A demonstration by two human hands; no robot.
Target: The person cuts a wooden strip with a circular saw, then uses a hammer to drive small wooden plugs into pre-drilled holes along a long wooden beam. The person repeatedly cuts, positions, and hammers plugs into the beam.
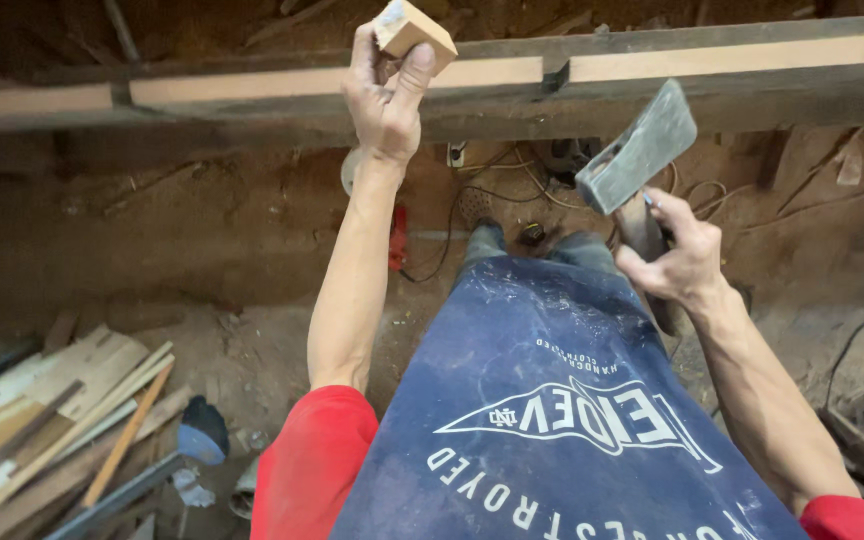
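Head view, looking down and forward over the person's own body.

Wooden block (414, 30): small, pale, squared piece with one chamfered or rough upper corner. Raised at the top of the frame, in front of a long horizontal wooden beam (652, 60) that spans the full width of the view. Cannot tell whether the block touches the beam or is held just clear of it.

Left hand (384, 100): arm stretched up, fingers closed on the block, thumb pressed along its lower right face, other fingers behind it.

Right hand (677, 262): wrapped tightly around the handle of a hatchet (637, 150), gripping just below the head. The grey metal head is tilted, blade edge up and to the right, flat poll end down and left. The hatchet is well apart from the block, lower and to the right.

Clothing: dark blue apron (542, 420) with white print, dusty; red sleeves (312, 460) on both arms.

Surroundings: dirt floor (202, 250) covered with sawdust and chips. Heap of wooden offcuts and slats (62, 420) at lower left. Cables (512, 190) on the ground beneath the beam. A red object (397, 238) lies partly hidden behind the left forearm; kind unclear.
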